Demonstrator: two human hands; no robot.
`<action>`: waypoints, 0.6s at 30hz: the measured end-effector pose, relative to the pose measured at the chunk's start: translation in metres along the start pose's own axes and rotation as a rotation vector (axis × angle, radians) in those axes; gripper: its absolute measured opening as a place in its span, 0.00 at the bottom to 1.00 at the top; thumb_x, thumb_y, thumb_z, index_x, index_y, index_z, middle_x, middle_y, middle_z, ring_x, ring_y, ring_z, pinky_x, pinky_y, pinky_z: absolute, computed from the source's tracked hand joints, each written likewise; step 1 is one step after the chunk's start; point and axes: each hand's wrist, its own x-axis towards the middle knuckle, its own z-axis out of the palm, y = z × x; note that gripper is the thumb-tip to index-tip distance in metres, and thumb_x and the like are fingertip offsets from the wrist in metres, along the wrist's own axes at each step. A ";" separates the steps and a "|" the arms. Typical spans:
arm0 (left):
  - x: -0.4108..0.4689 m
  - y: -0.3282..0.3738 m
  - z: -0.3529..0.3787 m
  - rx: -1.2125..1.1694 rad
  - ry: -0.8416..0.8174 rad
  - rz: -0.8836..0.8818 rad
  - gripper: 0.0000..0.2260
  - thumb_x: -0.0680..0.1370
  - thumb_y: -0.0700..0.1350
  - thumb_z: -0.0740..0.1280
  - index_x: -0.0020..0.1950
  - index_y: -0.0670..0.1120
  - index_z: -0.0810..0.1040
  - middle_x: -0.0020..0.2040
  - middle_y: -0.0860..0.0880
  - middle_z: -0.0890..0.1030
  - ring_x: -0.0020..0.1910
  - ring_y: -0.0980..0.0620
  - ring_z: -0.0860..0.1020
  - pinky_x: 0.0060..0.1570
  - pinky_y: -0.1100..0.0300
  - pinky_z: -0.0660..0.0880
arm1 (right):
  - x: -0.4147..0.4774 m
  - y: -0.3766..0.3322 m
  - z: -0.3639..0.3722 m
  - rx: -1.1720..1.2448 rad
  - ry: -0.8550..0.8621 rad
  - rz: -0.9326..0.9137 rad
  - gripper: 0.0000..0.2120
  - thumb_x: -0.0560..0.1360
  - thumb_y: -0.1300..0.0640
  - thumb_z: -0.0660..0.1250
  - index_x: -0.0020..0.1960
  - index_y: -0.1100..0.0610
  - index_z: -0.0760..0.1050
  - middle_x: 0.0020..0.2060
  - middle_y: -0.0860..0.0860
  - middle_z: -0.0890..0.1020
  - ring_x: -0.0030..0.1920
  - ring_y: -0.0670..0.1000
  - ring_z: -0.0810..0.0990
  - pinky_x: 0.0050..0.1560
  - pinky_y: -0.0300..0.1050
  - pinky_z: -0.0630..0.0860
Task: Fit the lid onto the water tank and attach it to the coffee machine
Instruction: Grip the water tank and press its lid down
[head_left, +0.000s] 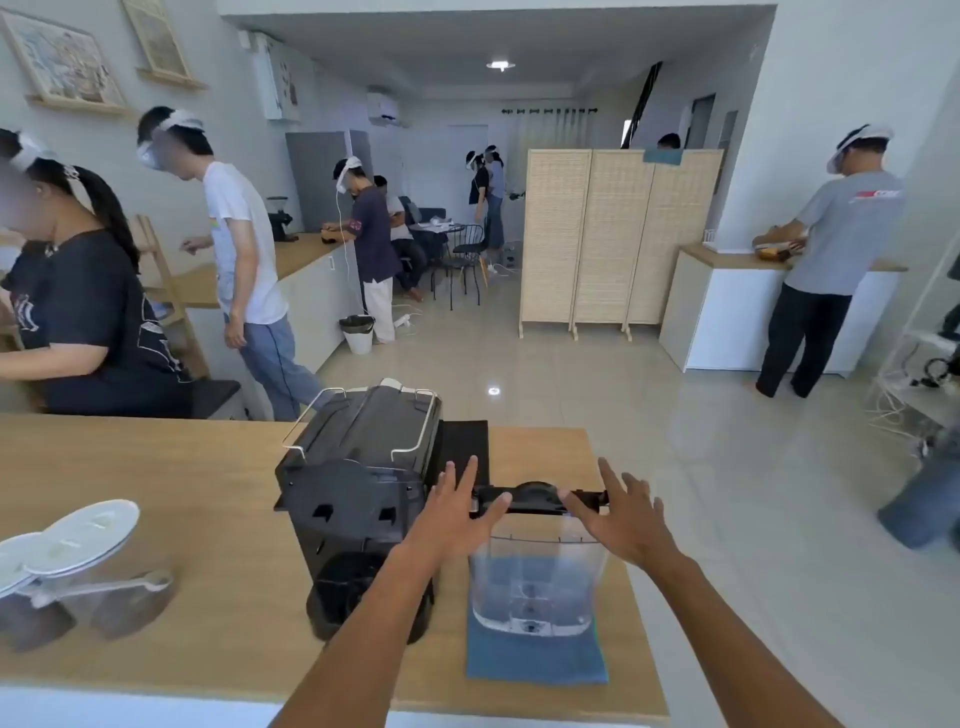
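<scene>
A clear plastic water tank (537, 582) stands upright on a blue cloth (537, 660) at the counter's right end. A black lid (537, 498) lies across the tank's top rim. My left hand (460, 506) rests at the lid's left end with fingers spread, thumb touching the lid. My right hand (621, 512) is at the lid's right end, fingers apart, thumb on the lid. The black coffee machine (358, 499) stands just left of the tank, its back facing me.
Two lidded glass jars (78, 566) with a white scoop sit at the counter's left. A black mat (465, 447) lies behind the machine. The wooden counter (208, 597) ends just right of the tank. Several people work at counters around the room.
</scene>
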 end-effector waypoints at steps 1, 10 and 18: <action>0.001 0.000 0.003 -0.078 0.024 -0.026 0.42 0.78 0.69 0.58 0.83 0.53 0.39 0.83 0.43 0.41 0.81 0.43 0.41 0.78 0.43 0.47 | 0.001 0.001 0.001 0.023 0.015 0.001 0.55 0.67 0.19 0.50 0.85 0.48 0.44 0.83 0.61 0.55 0.83 0.63 0.49 0.80 0.65 0.48; 0.009 -0.010 0.027 -0.533 0.049 -0.216 0.45 0.74 0.69 0.66 0.83 0.49 0.52 0.82 0.50 0.58 0.80 0.47 0.57 0.74 0.49 0.58 | -0.001 0.011 0.013 0.446 -0.036 0.010 0.54 0.55 0.15 0.64 0.72 0.47 0.70 0.61 0.45 0.82 0.67 0.56 0.78 0.69 0.55 0.72; 0.008 -0.006 0.033 -0.664 0.193 -0.106 0.33 0.78 0.58 0.69 0.80 0.50 0.64 0.76 0.48 0.71 0.73 0.48 0.70 0.73 0.46 0.66 | -0.011 0.014 0.020 0.664 0.029 -0.078 0.36 0.65 0.31 0.76 0.71 0.33 0.69 0.63 0.38 0.81 0.62 0.43 0.80 0.67 0.49 0.75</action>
